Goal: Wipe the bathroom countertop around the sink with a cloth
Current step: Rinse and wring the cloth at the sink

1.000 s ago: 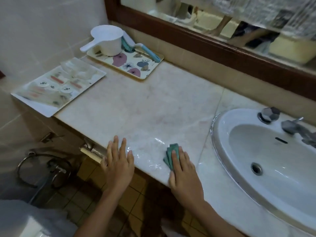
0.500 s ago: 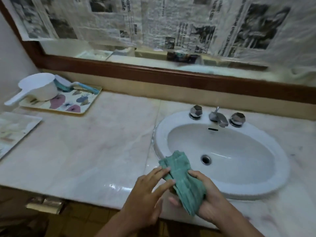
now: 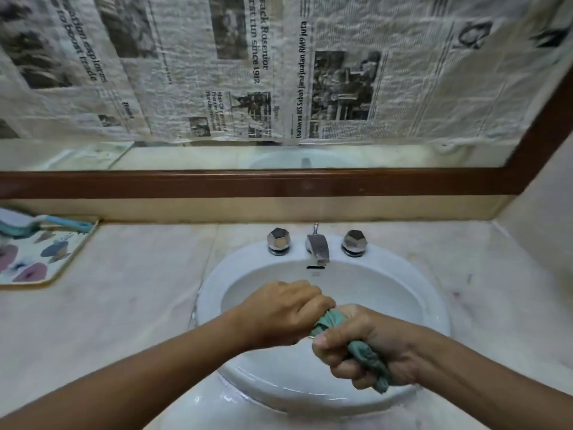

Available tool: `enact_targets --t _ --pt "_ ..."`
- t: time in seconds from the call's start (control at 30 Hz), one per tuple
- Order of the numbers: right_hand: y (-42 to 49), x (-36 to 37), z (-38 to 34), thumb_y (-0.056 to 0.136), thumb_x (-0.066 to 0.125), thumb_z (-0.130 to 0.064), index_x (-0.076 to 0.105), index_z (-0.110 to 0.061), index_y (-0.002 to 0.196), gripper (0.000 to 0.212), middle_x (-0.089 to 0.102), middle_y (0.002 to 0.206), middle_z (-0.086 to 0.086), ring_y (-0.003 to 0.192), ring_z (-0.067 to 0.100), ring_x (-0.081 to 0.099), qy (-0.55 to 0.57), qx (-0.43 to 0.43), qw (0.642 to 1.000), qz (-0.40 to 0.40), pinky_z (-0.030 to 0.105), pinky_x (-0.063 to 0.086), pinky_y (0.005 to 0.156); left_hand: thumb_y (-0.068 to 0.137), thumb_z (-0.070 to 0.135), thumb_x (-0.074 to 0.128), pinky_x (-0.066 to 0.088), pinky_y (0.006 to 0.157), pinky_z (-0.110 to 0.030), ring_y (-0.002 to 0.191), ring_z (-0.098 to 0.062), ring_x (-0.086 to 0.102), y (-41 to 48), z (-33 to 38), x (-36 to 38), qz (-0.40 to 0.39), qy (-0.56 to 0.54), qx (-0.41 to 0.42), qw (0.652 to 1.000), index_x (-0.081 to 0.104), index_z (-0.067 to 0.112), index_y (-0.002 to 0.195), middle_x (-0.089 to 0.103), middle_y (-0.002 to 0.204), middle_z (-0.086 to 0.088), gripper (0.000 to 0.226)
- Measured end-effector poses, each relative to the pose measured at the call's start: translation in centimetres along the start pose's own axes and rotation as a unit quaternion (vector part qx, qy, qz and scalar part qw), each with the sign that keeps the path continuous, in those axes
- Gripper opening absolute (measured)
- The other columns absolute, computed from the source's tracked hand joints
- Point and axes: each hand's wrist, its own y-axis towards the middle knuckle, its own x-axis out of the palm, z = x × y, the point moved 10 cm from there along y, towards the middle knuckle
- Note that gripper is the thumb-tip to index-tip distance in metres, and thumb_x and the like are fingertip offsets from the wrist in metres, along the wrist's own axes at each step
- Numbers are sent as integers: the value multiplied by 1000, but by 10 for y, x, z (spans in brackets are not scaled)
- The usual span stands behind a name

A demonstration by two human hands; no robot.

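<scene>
Both hands grip a twisted green cloth (image 3: 331,321) above the bowl of the white oval sink (image 3: 434,308). My left hand (image 3: 282,311) is closed on the cloth's upper end. My right hand (image 3: 362,346) is fisted around its lower end, and a tail of cloth hangs out below the fist. The pale marble countertop (image 3: 124,305) spreads left and right of the sink, with a wet sheen along the sink's front rim.
A chrome spout (image 3: 317,245) stands behind the bowl between two faceted knobs (image 3: 279,240) (image 3: 354,242). A flowered tray (image 3: 34,259) with a teal brush sits at the far left. The newspaper-covered mirror in a brown frame (image 3: 279,184) rises behind the counter.
The view swung from the counter's left part to straight over the sink. The cloth went from flat under my right hand to bunched, then twisted between both fists over the bowl.
</scene>
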Motion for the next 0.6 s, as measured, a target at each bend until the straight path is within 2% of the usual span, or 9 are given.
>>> enact_targets --t 0.07,0.1,0.13,0.2,0.27,0.33,0.43,0.5,0.6 --pt "-4 -33 -16 73 74 -12 54 -13 74 21 42 54 5 41 14 35 -153 3 983 99 17 25 41 71 13 70 36 35 -25 48 -24 52 22 -12 15 -66 31 11 997 53 10 81 54 62 -4 20" --pt "-4 -49 -28 71 78 -13 54 -12 71 24 44 50 5 41 16 36 -240 3 959 148 20 28 42 65 12 72 31 36 -21 43 -26 53 35 -17 22 -109 48 6 993 53 9 73 54 57 -5 21" --pt "-4 -65 -39 69 80 -14 53 -12 65 28 45 47 5 40 17 36 -321 1 926 198 23 30 43 63 11 72 27 39 -22 43 -28 54 49 -21 26 -154 63 -15 986 54 8 71 56 56 -6 20" --pt "-3 -93 -62 69 77 -14 47 -16 59 32 48 48 6 40 20 40 -453 -4 847 280 25 33 44 74 10 62 29 49 -27 58 -31 56 69 -34 36 -255 87 -110 957 57 9 81 60 69 -7 9" --pt "-2 -111 -81 74 64 -9 42 -14 60 26 50 54 5 47 23 47 -555 -29 763 330 26 34 45 81 9 53 28 51 -28 67 -29 46 74 -48 55 -330 73 -216 916 47 14 78 46 69 -2 9" --pt "-1 -120 -91 75 54 -5 38 -14 58 25 45 56 2 50 20 44 -627 -48 697 345 25 30 45 80 8 51 30 48 -27 64 -26 45 77 -55 70 -341 2 -294 893 38 13 67 38 64 0 19" --pt "3 -118 -96 75 55 -9 50 -15 73 8 43 62 -1 63 27 48 -728 -71 601 323 24 27 46 75 3 48 37 43 -21 44 -17 49 61 -62 95 -324 -170 -414 834 45 13 56 49 45 1 21" --pt "7 -114 -94 77 58 -17 60 -17 93 16 58 77 5 77 33 56 -768 -84 562 296 26 32 52 73 2 52 31 40 -15 32 -14 41 47 -56 109 -300 -293 -480 771 48 8 56 45 35 4 19" --pt "10 -108 -91 78 63 -26 62 -17 98 21 66 93 9 86 33 62 -797 -112 528 271 29 37 59 73 1 62 24 43 -15 36 -15 29 32 -46 125 -265 -430 -540 673 47 9 66 36 44 -2 18"
